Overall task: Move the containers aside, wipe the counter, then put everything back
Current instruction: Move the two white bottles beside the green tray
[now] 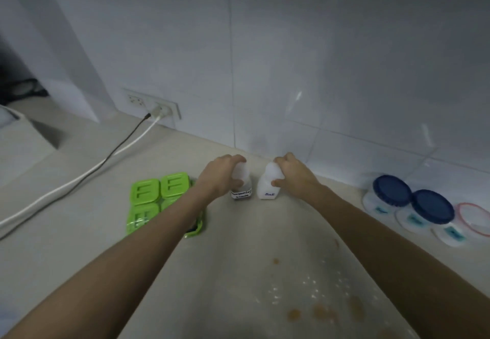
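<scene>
Head view: left hand (217, 176) clamps one white shaker (240, 184), right hand (294, 175) clamps the salt shaker (267, 187), both upright on the counter (238, 245) at 12 o'clock; green containers (156, 198) at 10, blue-lidded jars (413, 203) at 2.

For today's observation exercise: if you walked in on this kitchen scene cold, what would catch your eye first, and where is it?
Both hands draw the eye first: the left hand and right hand each close a grip on a small white bottle, the dark-label bottle and the salt bottle, at the back of the counter by the wall. Next, the bright green container set sits left of them, and orange-brown stains mark the near counter.
</scene>
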A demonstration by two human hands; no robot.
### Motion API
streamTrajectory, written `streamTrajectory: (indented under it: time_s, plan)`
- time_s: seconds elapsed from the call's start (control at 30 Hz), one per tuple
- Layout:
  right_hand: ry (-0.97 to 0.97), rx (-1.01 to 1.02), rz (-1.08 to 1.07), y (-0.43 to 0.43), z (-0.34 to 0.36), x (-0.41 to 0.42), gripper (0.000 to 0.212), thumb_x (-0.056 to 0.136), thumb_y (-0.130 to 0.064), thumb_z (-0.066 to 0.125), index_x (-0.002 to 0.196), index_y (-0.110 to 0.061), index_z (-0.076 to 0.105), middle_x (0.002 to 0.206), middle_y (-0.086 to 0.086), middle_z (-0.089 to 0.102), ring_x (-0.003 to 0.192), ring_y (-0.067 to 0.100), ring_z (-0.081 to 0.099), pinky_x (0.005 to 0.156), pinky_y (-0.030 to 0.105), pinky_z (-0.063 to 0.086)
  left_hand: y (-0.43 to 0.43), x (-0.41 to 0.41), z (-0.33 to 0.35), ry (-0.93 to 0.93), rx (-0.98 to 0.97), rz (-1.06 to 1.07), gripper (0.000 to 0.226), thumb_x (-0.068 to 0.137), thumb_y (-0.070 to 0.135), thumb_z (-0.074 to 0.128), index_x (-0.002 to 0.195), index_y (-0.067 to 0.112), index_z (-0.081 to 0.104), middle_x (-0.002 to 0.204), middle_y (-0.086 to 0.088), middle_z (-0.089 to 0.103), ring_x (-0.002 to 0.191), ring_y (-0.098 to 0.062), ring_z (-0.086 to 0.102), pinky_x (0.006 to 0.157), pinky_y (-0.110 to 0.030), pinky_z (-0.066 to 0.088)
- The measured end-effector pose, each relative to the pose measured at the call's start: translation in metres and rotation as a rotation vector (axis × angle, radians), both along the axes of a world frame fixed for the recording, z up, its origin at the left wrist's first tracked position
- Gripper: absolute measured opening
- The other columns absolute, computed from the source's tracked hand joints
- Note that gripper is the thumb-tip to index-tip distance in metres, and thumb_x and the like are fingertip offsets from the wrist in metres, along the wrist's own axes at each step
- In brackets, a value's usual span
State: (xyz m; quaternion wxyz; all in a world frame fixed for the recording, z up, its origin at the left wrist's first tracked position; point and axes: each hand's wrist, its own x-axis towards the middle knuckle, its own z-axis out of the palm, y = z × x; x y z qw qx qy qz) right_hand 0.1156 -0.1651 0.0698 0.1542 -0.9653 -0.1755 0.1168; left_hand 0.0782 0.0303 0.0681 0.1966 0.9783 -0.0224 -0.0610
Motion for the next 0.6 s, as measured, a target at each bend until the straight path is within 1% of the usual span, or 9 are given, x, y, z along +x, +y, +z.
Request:
streamTrajectory:
  time_s: [0.1,0.2,0.4,0.47,0.53,0.6]
  plan:
    - [0.013,0.022,0.037,0.046,-0.006,-0.001,0.054,0.082,-0.023,0.067,0.128,-0.007,0.045,0.126,0.015,0.045,0.112,0.033,0.049,0.092,0.039,0.043,0.042,-0.005,-0.002,-0.026,0.014,0.051,0.058,0.078,0.026,0.069,0.133,0.024,0.049,0.124,-0.009,0.059,0.116,-0.029,0.054,0.092,-0.033,0.041]
    - [-0.001,0.022,0.104,0.081,-0.013,-0.001,0.055,0.082,-0.023,0.067,0.130,-0.009,0.044,0.128,0.013,0.044,0.116,0.032,0.045,0.094,0.041,0.043,0.064,-0.004,-0.006,-0.029,0.009,0.080,0.058,0.079,0.025,0.068,0.133,0.023,0.050,0.122,-0.011,0.058,0.114,-0.030,0.055,0.091,-0.033,0.042]
    - [-0.015,0.026,0.101,0.109,-0.020,0.003,0.055,0.085,-0.024,0.063,0.134,-0.009,0.043,0.132,0.014,0.045,0.117,0.034,0.044,0.098,0.042,0.041,0.081,-0.005,-0.021,0.001,-0.034,0.097,0.058,0.079,0.024,0.068,0.134,0.023,0.050,0.122,-0.013,0.058,0.115,-0.031,0.055,0.093,-0.034,0.042]
    - [-0.011,0.036,0.092,0.108,-0.023,0.004,0.058,0.087,-0.026,0.061,0.138,-0.010,0.038,0.136,0.013,0.043,0.121,0.033,0.045,0.099,0.041,0.041,0.083,-0.003,-0.025,0.005,-0.055,0.092,0.059,0.079,0.024,0.068,0.135,0.024,0.049,0.122,-0.013,0.058,0.115,-0.032,0.054,0.094,-0.035,0.042]
    - [-0.005,0.052,0.081,0.104,-0.025,0.001,0.065,0.088,-0.029,0.060,0.143,-0.012,0.030,0.141,0.011,0.040,0.125,0.031,0.045,0.100,0.041,0.040,0.083,-0.001,-0.025,0.023,-0.030,0.081,0.061,0.080,0.028,0.066,0.137,0.026,0.046,0.126,-0.013,0.055,0.118,-0.033,0.050,0.096,-0.039,0.043]
    - [0.004,0.075,0.076,0.098,-0.027,-0.004,0.075,0.087,-0.033,0.060,0.148,-0.016,0.019,0.148,0.007,0.034,0.126,0.028,0.044,0.100,0.040,0.040,0.083,-0.002,-0.023,0.033,0.038,0.079,0.066,0.079,0.039,0.066,0.140,0.030,0.040,0.132,-0.009,0.050,0.123,-0.033,0.043,0.099,-0.045,0.042]
